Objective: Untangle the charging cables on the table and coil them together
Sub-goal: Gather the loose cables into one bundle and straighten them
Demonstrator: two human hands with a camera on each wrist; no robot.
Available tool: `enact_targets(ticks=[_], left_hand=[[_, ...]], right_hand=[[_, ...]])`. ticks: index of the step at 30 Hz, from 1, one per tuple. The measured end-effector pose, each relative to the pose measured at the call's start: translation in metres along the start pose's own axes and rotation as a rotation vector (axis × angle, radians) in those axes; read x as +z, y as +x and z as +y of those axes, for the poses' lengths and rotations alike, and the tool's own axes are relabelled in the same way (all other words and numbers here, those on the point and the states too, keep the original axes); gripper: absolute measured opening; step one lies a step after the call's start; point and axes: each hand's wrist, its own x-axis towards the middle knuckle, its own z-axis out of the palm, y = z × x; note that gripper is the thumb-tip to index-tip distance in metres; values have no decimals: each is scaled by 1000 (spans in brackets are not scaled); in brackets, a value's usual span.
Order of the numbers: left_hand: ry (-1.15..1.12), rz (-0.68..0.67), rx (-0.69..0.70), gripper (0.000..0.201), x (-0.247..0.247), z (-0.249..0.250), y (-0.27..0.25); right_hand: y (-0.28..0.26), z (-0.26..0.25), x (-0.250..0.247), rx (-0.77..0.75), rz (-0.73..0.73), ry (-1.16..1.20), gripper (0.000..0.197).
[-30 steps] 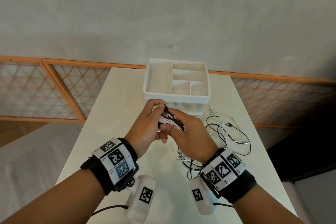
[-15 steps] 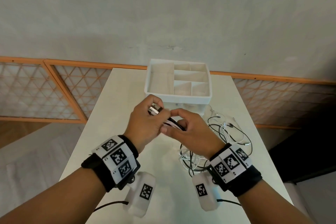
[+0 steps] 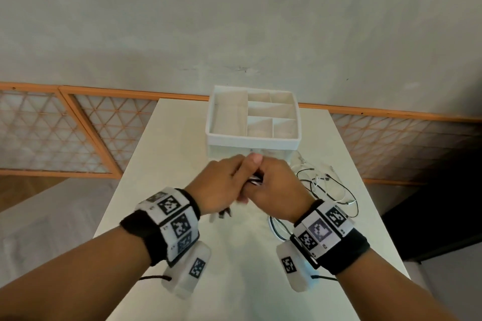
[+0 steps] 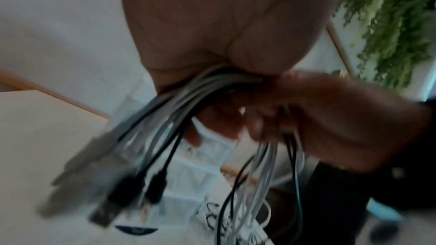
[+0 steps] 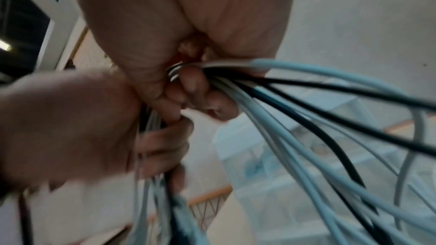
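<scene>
Both hands have closed together since half a second ago, my fists now touching above the worktop (image 3: pixel 167 154) where a gap had shown between them, and the plug ends have dropped to hang below my left wrist. My left hand (image 3: pixel 217 185) is curled tight round the gathered charging cables (image 4: pixel 188 100), with the plug ends (image 4: pixel 132 189) dangling from under the palm so that all the connectors sit on one side of the bundle. My right hand (image 3: pixel 276 185) grips the same black and white strands just beside it, fingers (image 5: pixel 198 90) wrapped over them, which I judge keeps the gathered part from slipping while the rest is drawn in. From that fist the loose lengths (image 3: pixel 326 185) trail down to the right and lie in open loops on the worktop, near its right edge and just in front of the white divided organiser (image 3: pixel 253 135); whether any knots remain there I cannot tell. To the left of my hands the worktop gives room to swing a coil. On the right there is less room, since the loops lie near the edge and a careless pull could drag one over it. The organiser stands just behind my knuckles, so winding is best done towards me
</scene>
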Motion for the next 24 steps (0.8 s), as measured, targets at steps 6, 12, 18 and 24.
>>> enact_targets(ticks=[6, 12, 18, 24], left_hand=[[-352, -25, -162, 46, -12, 6, 7], [-569, -97, -295, 37, -22, 13, 10], [-778, 223, -238, 30, -42, 19, 21], [-581, 175, -71, 34, -61, 8, 10]], right_hand=[[-3, 12, -33, 52, 148, 61, 18], [-8, 6, -36, -84, 353, -43, 15], [-28, 26, -21, 149, -159, -59, 18], [-33, 91, -47, 389, 32, -401, 20]])
